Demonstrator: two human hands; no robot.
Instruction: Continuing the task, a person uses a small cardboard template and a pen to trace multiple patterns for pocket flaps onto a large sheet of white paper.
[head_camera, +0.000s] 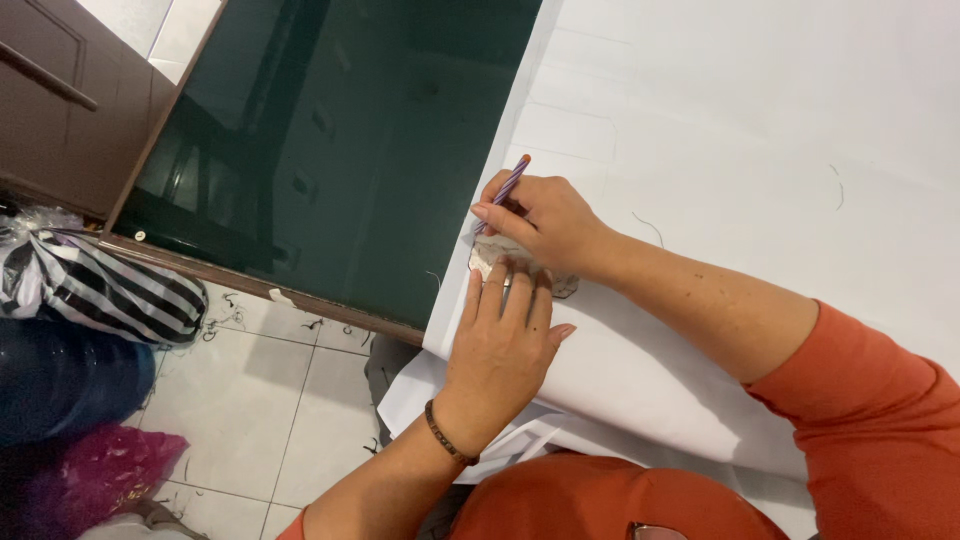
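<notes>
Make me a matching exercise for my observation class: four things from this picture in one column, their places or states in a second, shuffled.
Things:
1. Pencil
2. Template
3. Bracelet
4. Striped bag

Places or states:
A. On the floor, left of the table
B. Held in the right hand
C. Pressed flat on the white paper by the left hand
D. Around the left wrist

Pairs: 1-B, 2-C, 3-D, 4-A

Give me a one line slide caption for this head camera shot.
Left hand presses a small pale template flat on white paper while the right hand traces around it with a purple striped pencil.
</notes>
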